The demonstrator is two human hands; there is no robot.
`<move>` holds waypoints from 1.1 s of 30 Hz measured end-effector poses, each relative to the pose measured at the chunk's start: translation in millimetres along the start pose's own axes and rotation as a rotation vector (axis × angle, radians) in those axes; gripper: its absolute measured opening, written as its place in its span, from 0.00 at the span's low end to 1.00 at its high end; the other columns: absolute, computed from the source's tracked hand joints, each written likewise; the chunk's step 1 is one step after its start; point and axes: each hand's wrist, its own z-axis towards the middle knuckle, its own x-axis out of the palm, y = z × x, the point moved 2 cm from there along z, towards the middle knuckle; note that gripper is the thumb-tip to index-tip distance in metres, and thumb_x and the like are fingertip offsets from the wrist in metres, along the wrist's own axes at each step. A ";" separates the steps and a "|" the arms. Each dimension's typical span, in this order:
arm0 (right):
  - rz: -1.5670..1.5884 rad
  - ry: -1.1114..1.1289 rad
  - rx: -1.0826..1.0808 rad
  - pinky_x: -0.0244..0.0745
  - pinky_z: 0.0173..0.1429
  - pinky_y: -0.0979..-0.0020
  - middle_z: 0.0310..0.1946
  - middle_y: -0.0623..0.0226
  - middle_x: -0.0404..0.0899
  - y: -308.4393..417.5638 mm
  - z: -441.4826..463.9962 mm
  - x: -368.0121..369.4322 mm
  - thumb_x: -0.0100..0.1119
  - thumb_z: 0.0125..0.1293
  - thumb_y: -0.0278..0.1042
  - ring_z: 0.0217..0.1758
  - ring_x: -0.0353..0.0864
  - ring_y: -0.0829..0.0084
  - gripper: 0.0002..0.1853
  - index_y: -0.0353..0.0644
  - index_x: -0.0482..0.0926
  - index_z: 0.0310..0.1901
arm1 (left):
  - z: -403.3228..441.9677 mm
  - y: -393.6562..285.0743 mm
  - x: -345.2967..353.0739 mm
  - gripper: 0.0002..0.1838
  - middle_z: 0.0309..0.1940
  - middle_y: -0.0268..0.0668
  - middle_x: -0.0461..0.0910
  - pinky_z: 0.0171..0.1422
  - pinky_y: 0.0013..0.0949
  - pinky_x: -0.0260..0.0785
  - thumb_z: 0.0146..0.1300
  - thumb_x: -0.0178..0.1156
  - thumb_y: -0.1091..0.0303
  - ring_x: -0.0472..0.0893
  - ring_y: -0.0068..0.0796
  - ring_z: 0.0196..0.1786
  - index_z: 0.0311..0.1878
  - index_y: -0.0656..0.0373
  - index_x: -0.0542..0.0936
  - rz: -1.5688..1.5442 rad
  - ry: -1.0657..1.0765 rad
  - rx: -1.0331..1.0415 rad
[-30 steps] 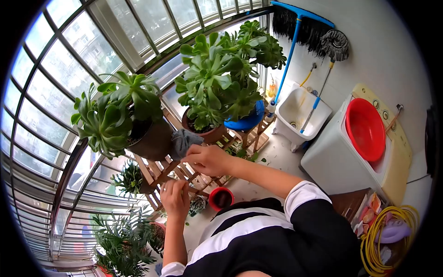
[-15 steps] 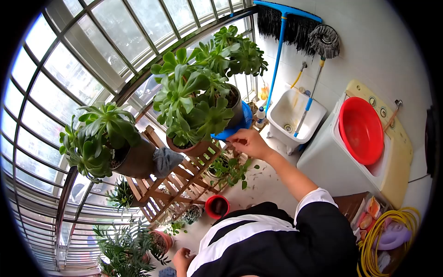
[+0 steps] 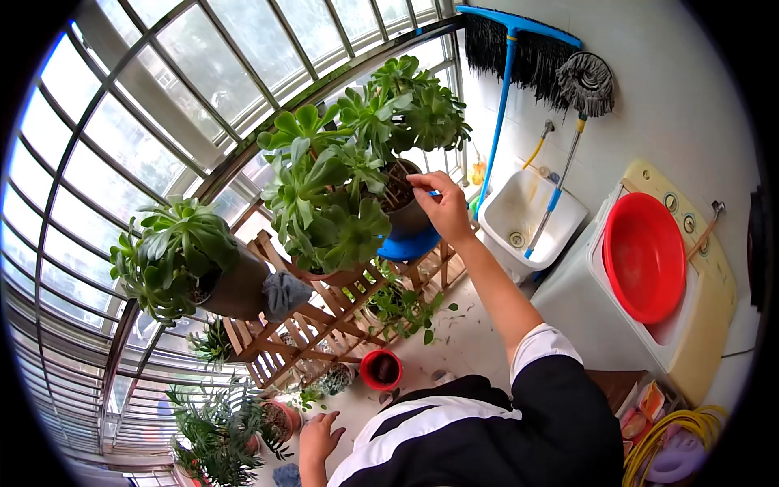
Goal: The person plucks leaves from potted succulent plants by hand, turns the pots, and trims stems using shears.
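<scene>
My right hand (image 3: 442, 203) reaches to the rim of the dark pot (image 3: 408, 217) on a blue dish (image 3: 409, 243). Its fingers are bent together at the rim; whether they pinch anything is too small to tell. Low in the view, my left hand (image 3: 319, 437) is empty with its fingers apart, near a reddish pot (image 3: 281, 420). Leafy succulents (image 3: 324, 191) rise beside my right hand. Further left, a grey cloth (image 3: 286, 295) lies against a large dark pot (image 3: 237, 284) with another succulent (image 3: 180, 252).
A wooden plant stand (image 3: 324, 321) carries the pots. Below it is a red pot (image 3: 381, 370). Toward the right are a white sink (image 3: 519, 215), a broom (image 3: 510, 61), a mop (image 3: 586, 85), a washing machine (image 3: 649, 349) with a red basin (image 3: 643, 258), and a yellow hose (image 3: 649, 442).
My right hand has left the grey cloth and moved right, then up to the dark pot's rim. My left hand has dropped toward my body, and its fingers have spread.
</scene>
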 end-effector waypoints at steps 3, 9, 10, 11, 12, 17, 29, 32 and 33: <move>-0.025 -0.005 -0.029 0.77 0.45 0.76 0.41 0.67 0.81 0.4 13.3 -10.7 0.60 0.65 0.21 0.40 0.83 0.77 0.12 0.40 0.86 0.48 | 9.4 -20.1 -37.9 0.21 0.42 0.40 0.83 0.50 0.45 0.74 0.59 0.68 0.57 0.82 0.45 0.46 0.56 0.50 0.82 0.056 -0.069 0.048; 0.074 0.098 0.156 0.77 0.44 0.79 0.39 0.68 0.81 -5.4 -14.1 -49.0 0.59 0.68 0.22 0.37 0.82 0.80 0.10 0.38 0.86 0.48 | 36.0 -44.1 -104.9 0.09 0.34 0.36 0.81 0.42 0.44 0.72 0.58 0.68 0.64 0.82 0.42 0.40 0.42 0.53 0.84 0.162 -0.391 0.214; 0.062 0.111 0.189 0.77 0.43 0.79 0.39 0.69 0.82 -12.4 -25.7 -55.5 0.59 0.68 0.22 0.36 0.82 0.82 0.10 0.38 0.85 0.48 | 44.5 -46.3 -110.7 0.09 0.34 0.36 0.81 0.42 0.44 0.72 0.58 0.68 0.64 0.82 0.42 0.40 0.42 0.53 0.84 0.159 -0.386 0.215; 0.050 0.123 0.224 0.77 0.43 0.80 0.39 0.70 0.82 -18.2 -35.7 -60.8 0.59 0.68 0.22 0.36 0.81 0.83 0.11 0.37 0.85 0.49 | 53.4 -48.5 -116.0 0.07 0.32 0.36 0.80 0.40 0.43 0.71 0.58 0.68 0.64 0.81 0.41 0.38 0.38 0.53 0.83 0.181 -0.435 0.269; 0.045 0.122 0.233 0.77 0.43 0.80 0.39 0.70 0.82 -21.8 -44.3 -66.2 0.59 0.68 0.22 0.36 0.81 0.83 0.11 0.37 0.85 0.49 | 61.2 -51.5 -122.2 0.06 0.29 0.36 0.79 0.38 0.42 0.71 0.58 0.68 0.65 0.81 0.40 0.36 0.34 0.53 0.82 0.201 -0.480 0.323; 0.022 0.232 0.443 0.78 0.44 0.78 0.39 0.71 0.84 -19.8 -110.4 -96.4 0.59 0.68 0.23 0.38 0.80 0.84 0.13 0.36 0.84 0.52 | 70.6 -85.4 -139.8 0.08 0.27 0.35 0.77 0.35 0.42 0.69 0.55 0.69 0.67 0.79 0.40 0.32 0.29 0.54 0.79 0.163 -0.563 0.502; -0.153 0.192 0.745 0.77 0.48 0.77 0.40 0.68 0.83 17.8 -202.8 -148.8 0.61 0.67 0.27 0.38 0.80 0.80 0.15 0.34 0.82 0.54 | 58.8 -18.5 -68.8 0.05 0.30 0.38 0.80 0.38 0.44 0.70 0.57 0.68 0.68 0.81 0.43 0.35 0.35 0.55 0.82 0.022 -0.321 0.397; -0.130 0.235 0.731 0.77 0.48 0.77 0.40 0.69 0.83 13.8 -189.3 -136.3 0.61 0.67 0.27 0.38 0.80 0.80 0.15 0.35 0.82 0.55 | 52.5 -16.2 -75.1 0.06 0.30 0.39 0.80 0.39 0.45 0.71 0.56 0.68 0.69 0.81 0.44 0.35 0.35 0.55 0.82 -0.003 -0.341 0.382; -0.113 0.263 0.714 0.77 0.48 0.77 0.40 0.69 0.83 14.6 -179.8 -129.4 0.61 0.67 0.27 0.39 0.80 0.81 0.15 0.35 0.82 0.55 | 50.6 -18.6 -80.2 0.06 0.30 0.39 0.79 0.39 0.45 0.71 0.57 0.68 0.69 0.80 0.45 0.35 0.37 0.55 0.82 0.016 -0.349 0.343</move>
